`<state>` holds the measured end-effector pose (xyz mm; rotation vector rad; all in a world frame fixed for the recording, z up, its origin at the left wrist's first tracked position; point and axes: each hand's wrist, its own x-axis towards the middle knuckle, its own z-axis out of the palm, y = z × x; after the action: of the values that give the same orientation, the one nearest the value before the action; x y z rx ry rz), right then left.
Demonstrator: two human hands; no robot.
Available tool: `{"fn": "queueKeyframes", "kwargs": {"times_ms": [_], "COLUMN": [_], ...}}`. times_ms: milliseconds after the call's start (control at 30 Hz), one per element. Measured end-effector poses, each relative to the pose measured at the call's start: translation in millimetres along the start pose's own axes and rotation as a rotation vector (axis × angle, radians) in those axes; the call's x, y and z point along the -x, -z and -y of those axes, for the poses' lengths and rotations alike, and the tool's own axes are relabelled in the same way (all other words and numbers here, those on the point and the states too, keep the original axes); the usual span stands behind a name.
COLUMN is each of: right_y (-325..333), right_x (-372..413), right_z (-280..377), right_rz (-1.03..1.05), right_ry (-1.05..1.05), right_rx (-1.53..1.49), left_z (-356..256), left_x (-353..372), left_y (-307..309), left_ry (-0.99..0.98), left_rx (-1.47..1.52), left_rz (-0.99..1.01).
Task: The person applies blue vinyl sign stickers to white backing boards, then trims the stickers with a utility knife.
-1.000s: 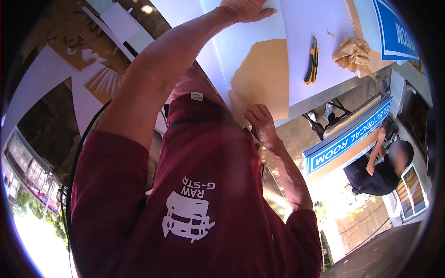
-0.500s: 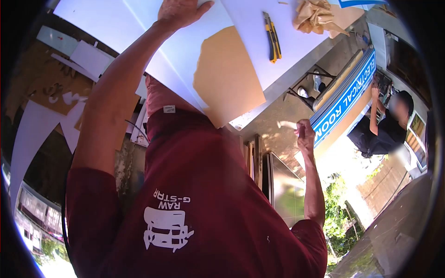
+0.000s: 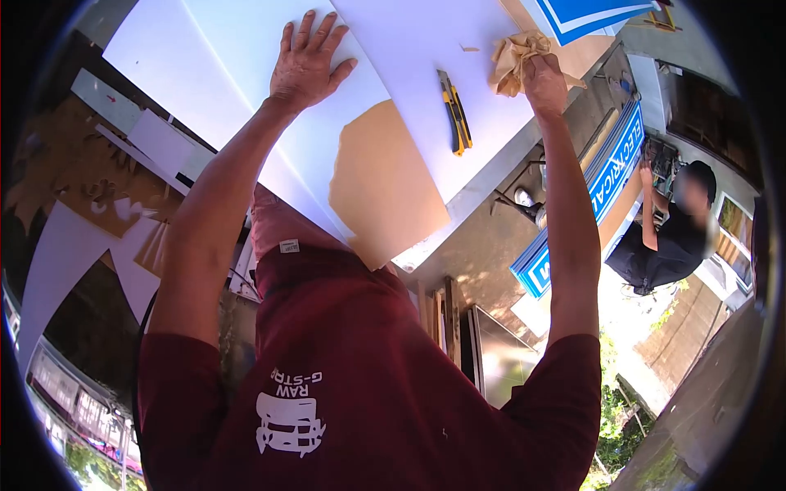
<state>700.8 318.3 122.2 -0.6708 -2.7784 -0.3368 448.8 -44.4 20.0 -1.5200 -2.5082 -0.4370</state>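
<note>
My left hand (image 3: 304, 67) lies flat with fingers spread on a white sheet (image 3: 221, 106). Near it, a brown paper patch (image 3: 389, 176) with a ragged left edge shows at the sheet's near corner. At the far right of the work surface, my right hand (image 3: 544, 86) has its fingers closed on a crumpled brown paper (image 3: 514, 61); the fingertips are partly hidden. Between the hands, a yellow-and-black utility knife (image 3: 456, 119) rests on the white surface, its blade end pointing away from me. A tiny paper scrap (image 3: 469, 48) sits beyond it.
Blue-and-white sign panels (image 3: 602, 176) lean right of the table. Another blue sign (image 3: 594, 16) lies at the far right corner. A person in dark clothes (image 3: 667, 237) is at the right, one hand by the panels. White and brown offcuts (image 3: 123, 196) lie at the left.
My right hand has moved up from beside the table, where it held a small pale scrap, to the crumpled paper. My left hand stays flat on the sheet. The view has shifted.
</note>
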Motion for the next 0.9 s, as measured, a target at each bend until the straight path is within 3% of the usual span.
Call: {"fn": "queueKeyframes", "kwargs": {"times_ms": [133, 167, 267, 367, 433, 467, 533, 700, 900], "right_y": [14, 9, 10, 58, 60, 64, 42, 15, 7], "right_x": [-15, -12, -3, 16, 46, 58, 82, 73, 90], "right_z": [7, -3, -12, 72, 127, 158, 205, 260, 258], "right_rz": [0.054, -0.007, -0.085, -0.096, 0.109, 0.266, 0.369, 0.235, 0.014], "right_ry": [-0.340, -0.356, -0.315, -0.396, -0.468, -0.536, -0.496, -0.589, -0.187], "right_rx": [-0.105, -0.153, -0.167, -0.460, -0.941, -0.949, -0.933, -0.725, -0.641], "left_z": [-1, 0, 0, 2, 1, 1, 1, 1, 2], "left_x": [-1, -1, -4, -1, -1, -3, -2, -2, -2], "left_y": [5, 1, 11, 2, 5, 7, 8, 6, 4], "left_ry": [-0.009, -0.017, 0.023, 0.013, 0.018, 0.026, 0.029, 0.012, 0.007], "left_rx": [-0.016, 0.025, 0.137, 0.123, 0.139, 0.149, 0.160, 0.132, 0.158], "left_rz": [0.013, -0.018, 0.170, 0.124, 0.128, 0.144, 0.139, 0.085, 0.043]}}
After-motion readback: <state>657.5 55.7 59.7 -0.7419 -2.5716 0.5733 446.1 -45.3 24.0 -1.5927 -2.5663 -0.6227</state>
